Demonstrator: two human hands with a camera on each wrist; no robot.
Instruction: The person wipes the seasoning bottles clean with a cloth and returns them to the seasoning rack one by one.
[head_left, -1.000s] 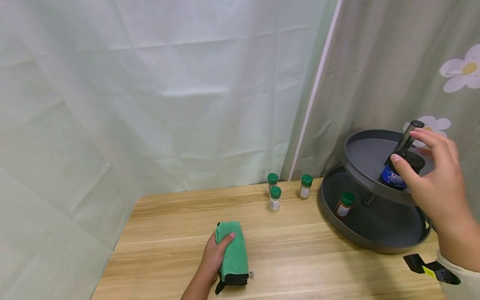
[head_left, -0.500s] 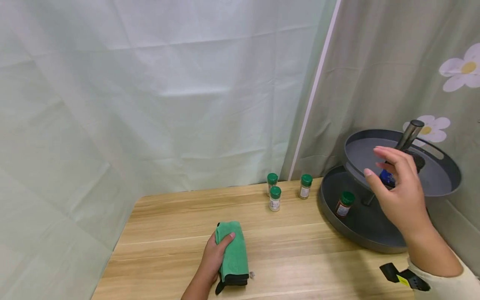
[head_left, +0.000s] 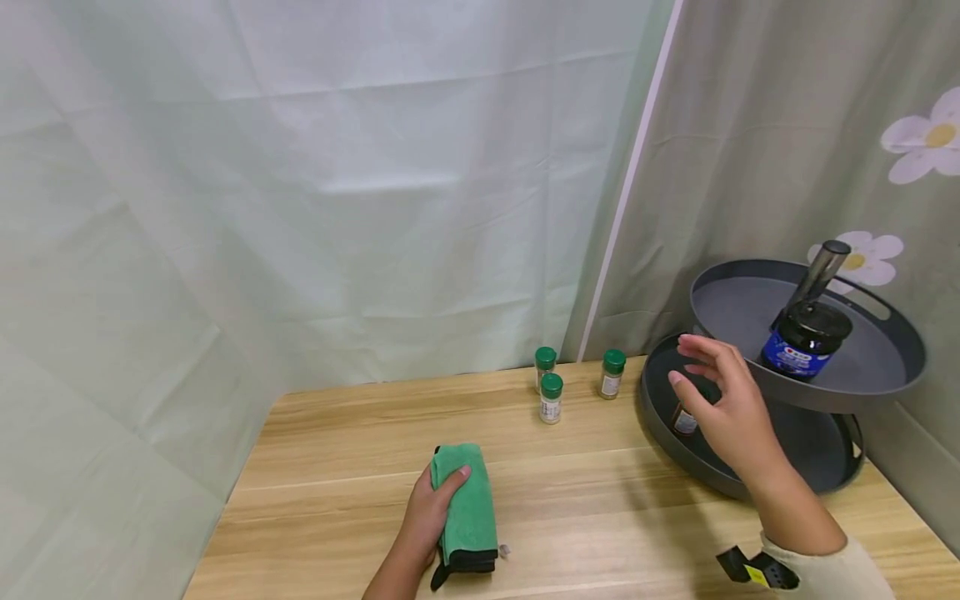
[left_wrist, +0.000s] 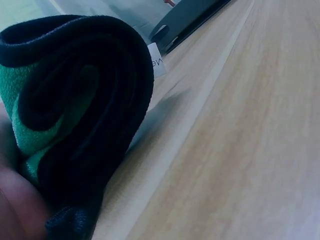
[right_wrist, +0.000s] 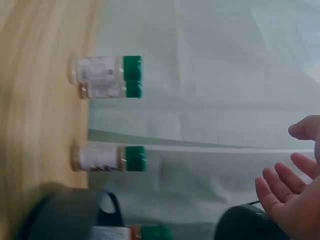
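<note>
My left hand [head_left: 429, 510] grips a folded green cloth [head_left: 469, 504] with black edging, thumb over its top. In the left wrist view the black-edged folds [left_wrist: 115, 95] stand close over the wood. My right hand [head_left: 731, 412] hangs in the air, fingers parted and holding nothing, in front of a grey two-tier tray [head_left: 738, 304]. It partly covers a green-capped spice jar [head_left: 685, 422] on the lower tier. A dark jar with a blue label [head_left: 798, 346] stands on the upper tier beside the centre post.
Three green-capped spice jars stand near the table's back edge: a front one [head_left: 550, 407], one behind it [head_left: 545, 358] and one to the right [head_left: 612, 377]. A small greyish bit [head_left: 504, 550] lies beside the cloth. Curtains [head_left: 420, 208] hang behind the wooden table [head_left: 345, 467].
My right hand has moved left and down, away from the dark jar on the upper tier, and that jar now shows fully. My left hand and the cloth have stayed put.
</note>
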